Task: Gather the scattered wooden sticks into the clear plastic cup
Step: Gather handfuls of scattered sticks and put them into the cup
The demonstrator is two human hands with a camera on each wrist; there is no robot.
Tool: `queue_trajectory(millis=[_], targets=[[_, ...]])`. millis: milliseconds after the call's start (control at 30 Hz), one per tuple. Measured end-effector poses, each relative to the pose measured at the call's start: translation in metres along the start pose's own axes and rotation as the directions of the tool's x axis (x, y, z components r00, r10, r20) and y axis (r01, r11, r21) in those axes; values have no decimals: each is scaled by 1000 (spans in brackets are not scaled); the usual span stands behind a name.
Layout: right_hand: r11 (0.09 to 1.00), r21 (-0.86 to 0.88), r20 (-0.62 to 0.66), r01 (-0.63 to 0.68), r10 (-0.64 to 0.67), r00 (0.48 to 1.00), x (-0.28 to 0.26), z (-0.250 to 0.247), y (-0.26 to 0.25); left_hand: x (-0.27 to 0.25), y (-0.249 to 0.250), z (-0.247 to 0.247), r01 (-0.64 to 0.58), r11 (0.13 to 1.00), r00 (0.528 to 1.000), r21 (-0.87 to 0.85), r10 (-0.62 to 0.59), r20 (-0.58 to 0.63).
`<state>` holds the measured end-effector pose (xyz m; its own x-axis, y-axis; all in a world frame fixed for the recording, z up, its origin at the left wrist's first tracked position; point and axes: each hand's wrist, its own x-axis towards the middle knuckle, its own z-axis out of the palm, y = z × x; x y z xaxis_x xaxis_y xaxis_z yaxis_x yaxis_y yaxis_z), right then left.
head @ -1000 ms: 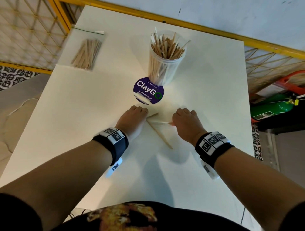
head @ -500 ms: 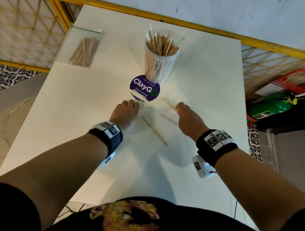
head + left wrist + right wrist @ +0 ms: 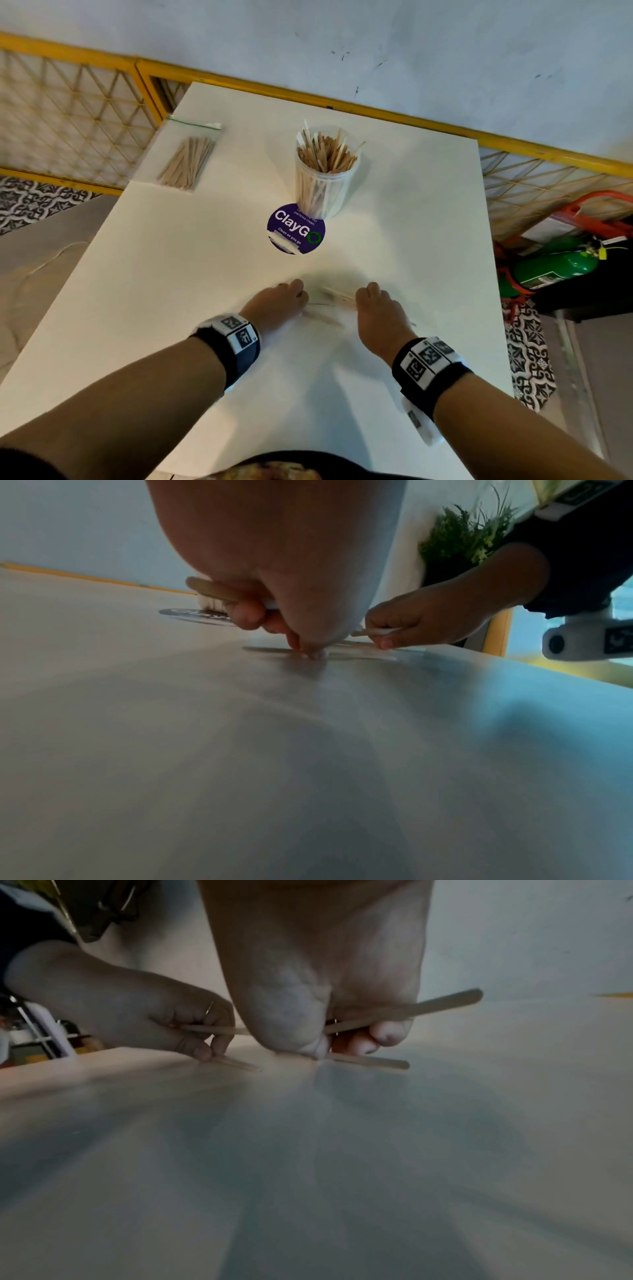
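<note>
1. Being gathered at this moment are the last few wooden sticks (image 3: 337, 297), which are lying on the white table (image 3: 191, 274) between the two hands, just nearer the person than the purple round sticker (image 3: 295, 229).
2. A stick is being held inside the curled fingers of the left hand (image 3: 275, 303), as is shown in the left wrist view, while its thumb tip is being pressed down onto a flat stick (image 3: 270, 650) on the tabletop.
3. One stick (image 3: 404, 1012) is being gripped in the curled fingers of the right hand (image 3: 378, 313), and a second stick (image 3: 368, 1062) on the surface is being touched by its thumb and fingertips, as is shown in the right wrist view.
4. The clear plastic cup (image 3: 323, 178) is being kept upright beyond the sticker, well apart from both hands, and it is already being filled nearly to the brim with standing sticks.
5. The task is being judged as close to its end: most sticks are being held by the cup, and only those in or under the hands are being left to collect and drop in. How many are being left cannot be told, since the head view is blurred there.
6. A separate bundle of sticks in a zip bag (image 3: 186, 161) is being left at the far left corner; whether it is being counted as part of the task cannot be told.
</note>
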<state>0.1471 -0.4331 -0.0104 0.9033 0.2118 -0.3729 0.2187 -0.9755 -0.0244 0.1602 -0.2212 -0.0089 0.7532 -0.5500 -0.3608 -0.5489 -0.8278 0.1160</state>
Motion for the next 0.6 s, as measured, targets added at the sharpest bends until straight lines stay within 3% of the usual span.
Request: queue_trajectory(millis=[67, 100, 167, 233, 300, 367, 467, 600], targets=[[998, 56, 41, 1, -3, 999, -2, -3, 3, -6, -1, 2, 29, 997, 1000, 74, -29, -2], [997, 80, -10, -11, 11, 1000, -1, -3, 5, -6, -3, 8, 61, 996, 998, 60, -59, -28], [967, 242, -50, -80, 95, 994, 3, -10, 12, -9, -8, 11, 143, 989, 985, -36, -145, -92], [869, 467, 35, -164, 167, 985, 7, -18, 19, -11, -8, 2, 210, 950, 951, -232, -254, -179], [707, 689, 36, -161, 189, 981, 9, -33, 19, -9, -9, -11, 225, 813, 883, -538, -403, -239], [557, 827, -61, -77, 224, 973, 11, -52, 10, -9, -1, -37, 187, 603, 840, -775, -507, -192], [367, 930, -118, 16, 258, 959, 13, -89, -16, -2, 18, -77, 16, 261, 852, -965, -508, -123], [47, 986, -163, 157, 209, 964, 14, -134, -50, 3, 31, -117, -127, 162, 896, -979, -405, -183]])
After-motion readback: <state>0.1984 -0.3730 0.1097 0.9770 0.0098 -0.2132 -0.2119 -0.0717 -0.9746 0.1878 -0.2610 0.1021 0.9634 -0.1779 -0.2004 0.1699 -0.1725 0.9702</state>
